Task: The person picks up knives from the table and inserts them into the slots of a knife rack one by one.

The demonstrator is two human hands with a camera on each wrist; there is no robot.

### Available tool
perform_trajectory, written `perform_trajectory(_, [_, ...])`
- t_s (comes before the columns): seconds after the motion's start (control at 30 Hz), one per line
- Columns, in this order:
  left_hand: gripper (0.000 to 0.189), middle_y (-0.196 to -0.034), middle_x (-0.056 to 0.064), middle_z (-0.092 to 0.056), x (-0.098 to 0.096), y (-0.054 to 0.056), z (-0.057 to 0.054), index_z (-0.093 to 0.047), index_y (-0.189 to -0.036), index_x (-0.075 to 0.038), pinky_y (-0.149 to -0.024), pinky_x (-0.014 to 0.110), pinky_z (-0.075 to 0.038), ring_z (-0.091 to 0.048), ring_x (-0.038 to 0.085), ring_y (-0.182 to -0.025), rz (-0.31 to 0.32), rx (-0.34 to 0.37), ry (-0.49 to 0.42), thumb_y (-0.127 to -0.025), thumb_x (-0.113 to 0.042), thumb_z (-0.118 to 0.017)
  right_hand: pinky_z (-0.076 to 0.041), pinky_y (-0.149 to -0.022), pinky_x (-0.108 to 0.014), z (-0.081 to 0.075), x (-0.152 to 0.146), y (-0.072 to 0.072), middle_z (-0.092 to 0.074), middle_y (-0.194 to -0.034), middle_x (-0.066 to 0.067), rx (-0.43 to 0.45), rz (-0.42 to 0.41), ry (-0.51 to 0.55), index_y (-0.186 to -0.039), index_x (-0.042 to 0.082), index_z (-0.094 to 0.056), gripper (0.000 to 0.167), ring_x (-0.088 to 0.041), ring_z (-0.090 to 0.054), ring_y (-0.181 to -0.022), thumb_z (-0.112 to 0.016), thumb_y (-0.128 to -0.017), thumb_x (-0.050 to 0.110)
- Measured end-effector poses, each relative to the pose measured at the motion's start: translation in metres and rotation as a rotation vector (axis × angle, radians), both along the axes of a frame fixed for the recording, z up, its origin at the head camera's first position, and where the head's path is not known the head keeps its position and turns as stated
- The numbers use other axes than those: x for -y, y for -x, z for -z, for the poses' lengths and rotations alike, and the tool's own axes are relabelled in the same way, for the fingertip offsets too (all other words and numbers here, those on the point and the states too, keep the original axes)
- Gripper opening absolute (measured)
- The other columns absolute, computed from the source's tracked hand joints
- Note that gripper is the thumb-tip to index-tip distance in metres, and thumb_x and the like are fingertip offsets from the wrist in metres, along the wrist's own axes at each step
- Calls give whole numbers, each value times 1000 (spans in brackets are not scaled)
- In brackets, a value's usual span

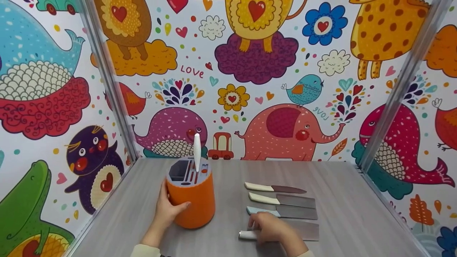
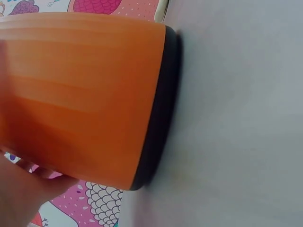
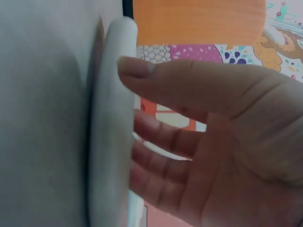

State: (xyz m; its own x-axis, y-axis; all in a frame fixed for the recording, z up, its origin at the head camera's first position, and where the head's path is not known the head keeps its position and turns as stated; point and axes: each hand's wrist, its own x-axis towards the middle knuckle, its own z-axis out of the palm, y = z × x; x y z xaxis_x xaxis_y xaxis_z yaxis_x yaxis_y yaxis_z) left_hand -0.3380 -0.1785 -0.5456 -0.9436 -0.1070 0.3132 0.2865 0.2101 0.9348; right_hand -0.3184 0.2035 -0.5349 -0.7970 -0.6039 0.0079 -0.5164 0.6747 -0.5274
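My left hand (image 1: 167, 205) holds the side of an orange knife block (image 1: 194, 203) with a grey slotted top, thumb across its front. A white-handled utensil (image 1: 197, 153) stands upright in a slot. My right hand (image 1: 273, 228) is over the nearest knife, a broad-bladed cleaver (image 1: 310, 230) lying flat. In the right wrist view, the thumb lies across the near side of its white handle (image 3: 111, 123). The other fingers bend loosely behind that handle, their tips hidden; a gap shows between thumb and fingers. The left wrist view shows the block's black base (image 2: 158, 113) on the table.
Beyond the cleaver lie a pale-blue-handled knife (image 1: 298, 212), a cream-handled broad knife (image 1: 296, 200) and a pointed knife (image 1: 289, 189), roughly parallel. Patterned panels (image 1: 228, 117) with metal corner posts (image 1: 389, 92) enclose the grey wood-look table (image 1: 350, 214).
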Motion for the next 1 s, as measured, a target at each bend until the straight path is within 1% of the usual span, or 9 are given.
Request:
perform_trajectory(0.07, [120,-174,15,-28,-1,1,0,-11,-170,-14,-130,62,-26,-35,37,-155,3,-3,0,-82,-19,-92,-50,-65,-23,1,-1,0,-70,-82,0,-23,-13,-14,-97,8,-73,48,-3,-55,-72,-89,-56,-11])
perform_trajectory(0.2, [120,-174,14,-28,-1,2,-1,-11,-170,-14,-130,62,-26,-35,37,-155,4,-23,3,-82,-18,-92,-47,-61,-24,1,-5,1,-65,-76,6,-37,19,-30,-90,10,-74,45,0,-49,-67,-87,-55,-14])
perform_trajectory(0.3, [120,-174,15,-27,0,3,-1,-10,-170,-13,-130,62,-27,-34,38,-156,4,-32,12,-82,-17,-92,-46,-61,-24,0,-8,1,-64,-74,8,-31,42,-35,-86,11,-73,42,0,-48,-66,-87,-56,-14])
perform_trajectory(0.5, [120,-174,14,-27,1,1,2,-10,-171,-13,-130,61,-27,-34,36,-156,-2,-36,19,-83,-17,-91,-48,-61,-25,3,-7,0,-66,-74,6,-120,12,-108,-85,11,-76,41,-1,-48,-66,-85,-54,-14])
perform_trajectory(0.6, [120,-174,15,-29,0,1,4,-11,-170,-13,-129,61,-29,-36,36,-154,-7,-33,21,-82,-17,-92,-48,-60,-24,6,-7,-1,-67,-72,4,-154,-10,-119,-85,11,-76,39,0,-47,-66,-84,-55,-14])
perform_trajectory(0.7, [119,-172,16,-31,-1,1,4,-12,-170,-11,-128,61,-30,-39,36,-152,-11,-36,34,-82,-18,-92,-44,-59,-22,7,-9,-1,-65,-71,3,-156,-22,-100,-84,10,-75,36,0,-45,-65,-83,-58,-13])
perform_trajectory(0.83, [118,-171,16,-33,-2,1,4,-14,-169,-11,-128,61,-31,-41,35,-151,-16,-41,35,-81,-18,-92,-37,-56,-19,5,-7,1,-54,-68,9,-107,-23,-56,-84,11,-72,35,2,-39,-63,-79,-59,-13])
perform_trajectory(0.93, [119,-172,14,-32,-2,0,4,-14,-170,-13,-128,61,-31,-40,34,-152,-15,-38,21,-81,-17,-92,-36,-55,-18,-2,-4,2,-51,-68,13,-54,-24,26,-85,12,-73,36,3,-40,-62,-76,-58,-11])
perform_trajectory(1.0, [118,-173,14,-30,-2,1,4,-13,-170,-13,-129,61,-30,-38,35,-153,-12,-34,17,-82,-18,-92,-39,-57,-17,-9,-3,3,-54,-70,14,-36,-21,102,-87,13,-75,37,3,-43,-64,-74,-59,-10])
